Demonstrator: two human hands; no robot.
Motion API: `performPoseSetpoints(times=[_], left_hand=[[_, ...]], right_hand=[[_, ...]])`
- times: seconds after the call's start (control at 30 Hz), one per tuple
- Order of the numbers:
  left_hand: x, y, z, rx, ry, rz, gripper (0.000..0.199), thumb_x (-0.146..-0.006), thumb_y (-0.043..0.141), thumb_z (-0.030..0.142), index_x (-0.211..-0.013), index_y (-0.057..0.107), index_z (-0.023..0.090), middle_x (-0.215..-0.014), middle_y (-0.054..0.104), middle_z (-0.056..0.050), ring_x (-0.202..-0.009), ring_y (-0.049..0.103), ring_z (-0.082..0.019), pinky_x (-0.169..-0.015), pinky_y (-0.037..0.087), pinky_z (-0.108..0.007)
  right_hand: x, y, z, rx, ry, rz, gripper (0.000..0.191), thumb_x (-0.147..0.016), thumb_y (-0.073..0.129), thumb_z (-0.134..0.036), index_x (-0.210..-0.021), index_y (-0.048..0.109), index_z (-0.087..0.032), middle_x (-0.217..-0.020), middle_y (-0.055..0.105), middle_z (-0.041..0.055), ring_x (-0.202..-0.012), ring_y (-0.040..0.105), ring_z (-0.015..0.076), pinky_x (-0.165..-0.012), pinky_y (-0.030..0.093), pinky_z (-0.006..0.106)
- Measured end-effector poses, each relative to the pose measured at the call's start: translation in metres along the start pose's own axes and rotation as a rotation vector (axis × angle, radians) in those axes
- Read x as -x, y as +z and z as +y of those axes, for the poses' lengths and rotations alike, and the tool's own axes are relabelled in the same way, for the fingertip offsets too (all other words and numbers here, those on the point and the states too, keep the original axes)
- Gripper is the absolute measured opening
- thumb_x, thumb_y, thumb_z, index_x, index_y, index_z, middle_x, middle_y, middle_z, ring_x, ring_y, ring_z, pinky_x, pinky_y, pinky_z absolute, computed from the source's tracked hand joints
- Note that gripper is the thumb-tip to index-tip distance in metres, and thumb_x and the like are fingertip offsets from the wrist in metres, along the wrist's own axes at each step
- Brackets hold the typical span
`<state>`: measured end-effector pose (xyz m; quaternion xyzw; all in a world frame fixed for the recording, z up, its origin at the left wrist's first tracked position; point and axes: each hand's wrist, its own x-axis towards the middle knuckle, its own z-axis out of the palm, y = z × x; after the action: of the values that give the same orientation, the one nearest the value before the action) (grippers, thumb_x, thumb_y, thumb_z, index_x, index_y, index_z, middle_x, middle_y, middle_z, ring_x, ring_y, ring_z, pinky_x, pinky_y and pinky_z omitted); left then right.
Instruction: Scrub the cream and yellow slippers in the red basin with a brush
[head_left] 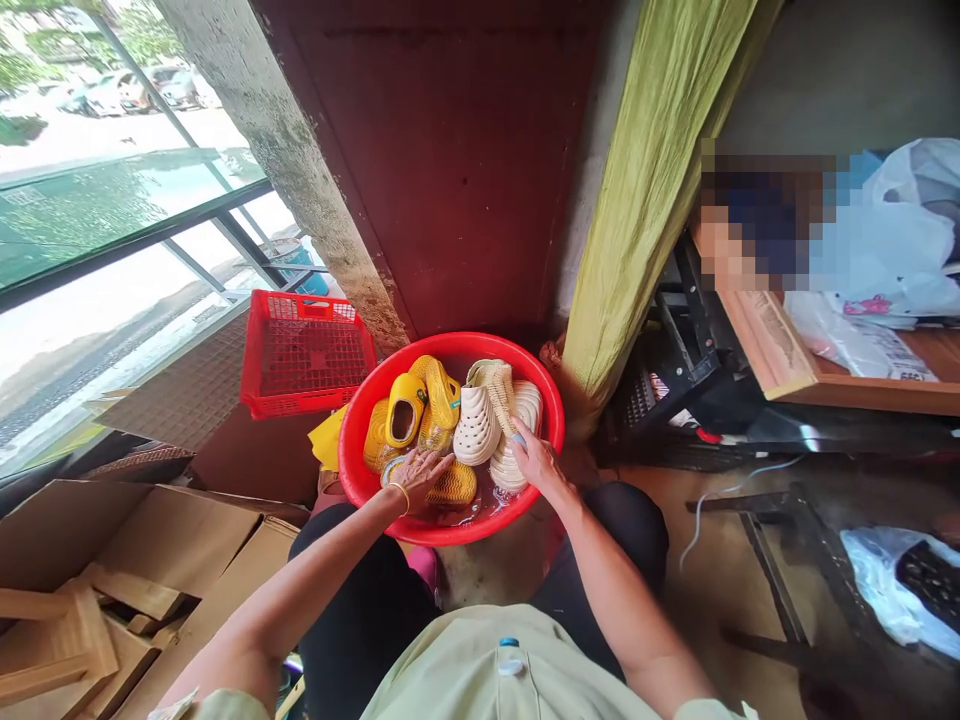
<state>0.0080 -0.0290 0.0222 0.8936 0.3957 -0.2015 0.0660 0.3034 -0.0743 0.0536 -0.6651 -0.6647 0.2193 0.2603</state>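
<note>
Between my knees stands a red basin (450, 538) with water in it. Several yellow shoes (405, 408) lie on its left side, and cream-white clogs with holes (477, 428) on its right. My left hand (420, 472), a gold bangle at its wrist, rests spread and palm down on a yellow sole (456, 484) near the front of the basin. At the right side, my right hand (534, 458) has its fingers closed on a pale bristled brush (499, 398), which lies against the white clogs.
A red plastic crate (311, 355) sits behind the basin to the left. Cardboard boxes with wooden pieces (97, 625) fill the lower left. A yellow-green curtain (637, 200) hangs at the right, beside a wooden table (795, 385) with plastic bags. A dark metal frame (776, 570) stands lower right.
</note>
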Motion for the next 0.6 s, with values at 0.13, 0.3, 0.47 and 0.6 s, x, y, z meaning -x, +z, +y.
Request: performPoseSetpoints(times=[0.13,0.3,0.47,0.6], left_hand=[[0.011,-0.010,-0.009,0.143,-0.014,0.086,0.112,-0.062,0.078,0.022,-0.161,0.029,0.023,-0.155,0.047,-0.021,-0.141,0.046,-0.040,-0.117,0.031,-0.057],[0.024,-0.024,-0.022,0.324,-0.010,0.246,0.108,-0.064,0.076,0.024,-0.161,0.029,0.020,-0.155,0.046,-0.021,-0.143,0.044,-0.039,-0.116,0.037,-0.052],[0.021,-0.049,-0.032,0.545,0.030,0.356,0.098,-0.064,0.074,0.030,-0.155,0.041,0.019,-0.153,0.050,-0.019,-0.140,0.048,-0.040,-0.115,0.038,-0.054],[0.026,-0.069,-0.034,0.873,0.092,0.280,0.083,-0.065,0.070,0.029,-0.147,0.054,0.023,-0.141,0.063,-0.012,-0.129,0.059,-0.037,-0.109,0.046,-0.050]], right_hand=[[0.004,-0.002,0.008,-0.021,0.035,0.012,0.054,-0.101,0.046,-0.026,-0.155,0.048,-0.020,-0.125,0.076,0.0088,-0.106,0.075,0.0213,-0.097,0.056,0.029],[0.004,-0.002,0.006,0.050,0.088,-0.054,0.058,-0.099,0.049,-0.023,-0.156,0.047,-0.024,-0.111,0.081,0.0054,-0.098,0.076,0.0204,-0.090,0.057,0.027],[0.001,-0.004,0.001,0.111,0.095,-0.102,0.059,-0.100,0.048,-0.022,-0.158,0.044,-0.023,-0.107,0.081,0.0073,-0.096,0.077,0.0198,-0.088,0.056,0.026],[0.000,-0.005,0.000,0.117,0.116,-0.123,0.059,-0.100,0.047,-0.020,-0.159,0.043,-0.021,-0.107,0.081,0.0089,-0.097,0.077,0.0200,-0.089,0.055,0.027]])
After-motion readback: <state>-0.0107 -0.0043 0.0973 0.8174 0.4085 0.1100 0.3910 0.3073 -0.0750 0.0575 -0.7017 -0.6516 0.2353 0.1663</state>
